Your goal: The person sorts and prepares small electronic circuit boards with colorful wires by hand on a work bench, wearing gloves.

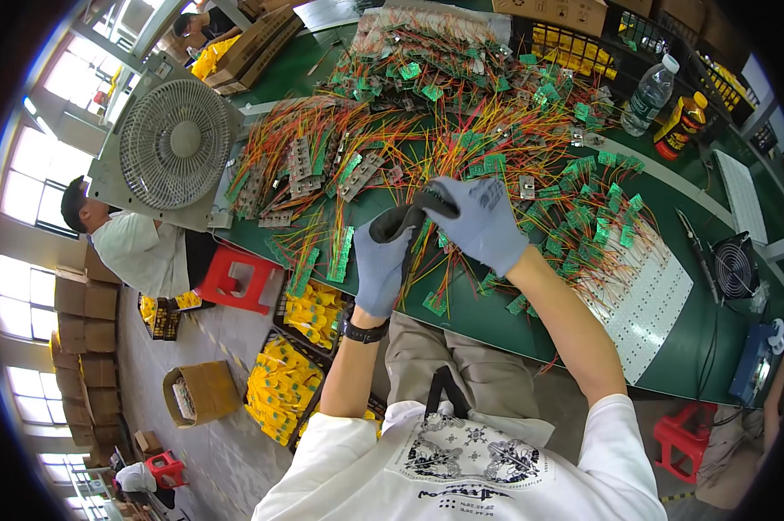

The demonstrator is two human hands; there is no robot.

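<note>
Both my hands wear grey-blue gloves with dark palms and meet over the near edge of the green table. My left hand point(381, 265) has its fingers closed and pointing toward the right hand. My right hand point(481, 217) pinches with its fingertips against the left fingers. What lies between them is hidden by the gloves. Red and yellow wires point(422, 252) show just below the fingers. Around the hands lie small green circuit boards point(340, 253) with wires attached, and grey metal strips point(300, 165).
A large heap of wired boards point(409, 74) covers the table's far side. A white perforated plate point(648, 304) lies right. A bottle point(649, 97) and a yellow-labelled bottle point(680, 128) stand far right. A fan point(183, 139) stands left. Crates of yellow parts point(281, 386) sit below the edge.
</note>
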